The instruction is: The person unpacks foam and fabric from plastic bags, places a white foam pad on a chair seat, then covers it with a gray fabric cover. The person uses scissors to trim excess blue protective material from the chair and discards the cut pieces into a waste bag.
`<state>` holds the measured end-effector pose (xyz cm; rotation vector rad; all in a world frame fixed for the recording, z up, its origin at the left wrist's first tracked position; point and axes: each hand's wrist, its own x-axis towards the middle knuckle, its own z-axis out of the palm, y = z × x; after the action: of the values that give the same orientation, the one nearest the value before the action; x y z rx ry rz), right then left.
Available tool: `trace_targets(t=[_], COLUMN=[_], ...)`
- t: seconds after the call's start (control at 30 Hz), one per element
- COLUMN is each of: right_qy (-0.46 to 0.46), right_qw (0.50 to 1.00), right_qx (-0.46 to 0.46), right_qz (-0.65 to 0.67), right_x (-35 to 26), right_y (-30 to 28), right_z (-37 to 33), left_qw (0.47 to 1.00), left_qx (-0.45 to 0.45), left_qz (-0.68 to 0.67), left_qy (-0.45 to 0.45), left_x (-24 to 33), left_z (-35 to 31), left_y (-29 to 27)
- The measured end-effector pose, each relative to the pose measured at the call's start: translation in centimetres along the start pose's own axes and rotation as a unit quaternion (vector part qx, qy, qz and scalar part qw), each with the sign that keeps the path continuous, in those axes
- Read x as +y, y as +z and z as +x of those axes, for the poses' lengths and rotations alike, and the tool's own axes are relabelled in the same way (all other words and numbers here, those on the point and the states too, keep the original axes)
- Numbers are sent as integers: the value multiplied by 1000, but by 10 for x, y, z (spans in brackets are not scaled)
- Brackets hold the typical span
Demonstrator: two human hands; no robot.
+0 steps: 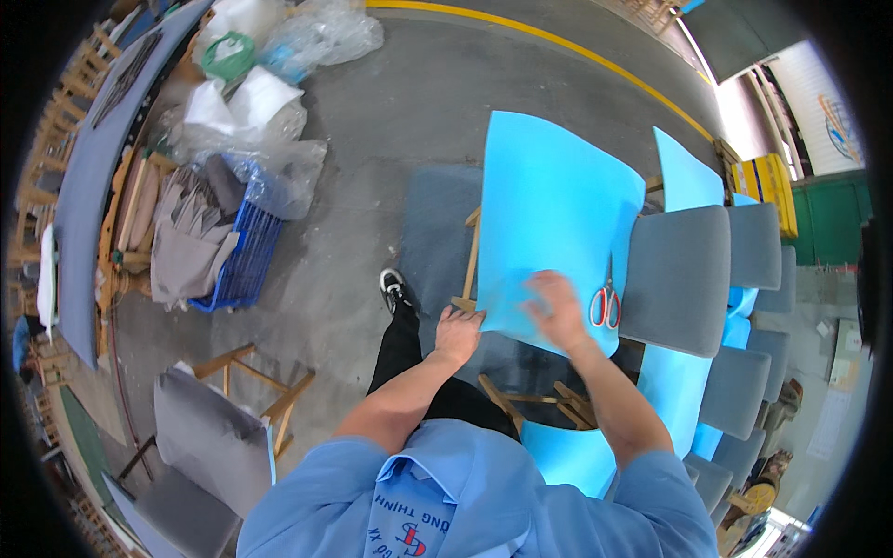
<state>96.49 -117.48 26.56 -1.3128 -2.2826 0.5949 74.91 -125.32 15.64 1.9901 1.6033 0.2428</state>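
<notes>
A light blue foam sheet (558,205) covers the seat of a chair in front of me. At the sheet's near left corner, my left hand (458,333) is closed on its edge, beside the wooden chair leg (472,265). Motion blurs my right hand (555,310), which is over the near part of the sheet; how its fingers are set is unclear. Scissors (606,305) with red and white handles lie on the sheet to the right of that hand, blades pointing away from me. The chair's grey padded backrest (676,277) stands at the sheet's right edge.
More grey chairs (730,391) with blue sheets line the right side. On the left are a blue plastic basket (244,256) beside grey fabric pieces (191,242), clear plastic bags (326,37) and a grey upholstered chair (209,428). A yellow line (558,37) crosses the far floor.
</notes>
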Motion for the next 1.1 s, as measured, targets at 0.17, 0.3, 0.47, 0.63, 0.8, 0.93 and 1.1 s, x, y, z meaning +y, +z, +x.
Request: trace_targets(t=[0.17, 0.3, 0.47, 0.63, 0.8, 0.93, 1.1], right_qy=[386, 397, 437, 391, 240, -47, -199], right_qw=[877, 901, 885, 894, 921, 883, 835], right_qx=[107, 49, -39, -106, -250, -342, -351], right_qz=[-264, -167, -156, -189, -180, -317, -373], right_x=[102, 125, 113, 74, -25, -78, -86], right_y=[-63, -57, -62, -97, -103, -82, -52], right_z=[-68, -89, -71, -66, -31, -1, 19], left_qw=[999, 999, 999, 997, 995, 992, 990], left_qx=[18, 21, 17, 32, 14, 20, 33], left_qz=[-27, -50, -45, -75, -88, -110, -125], left_qy=[4, 6, -15, -19, -43, -51, -50], left_x=[7, 8, 4, 6, 1, 2, 1], left_z=[-4, -5, -8, -7, -11, -12, -14], left_y=[1, -4, -4, 0, -1, 2, 6])
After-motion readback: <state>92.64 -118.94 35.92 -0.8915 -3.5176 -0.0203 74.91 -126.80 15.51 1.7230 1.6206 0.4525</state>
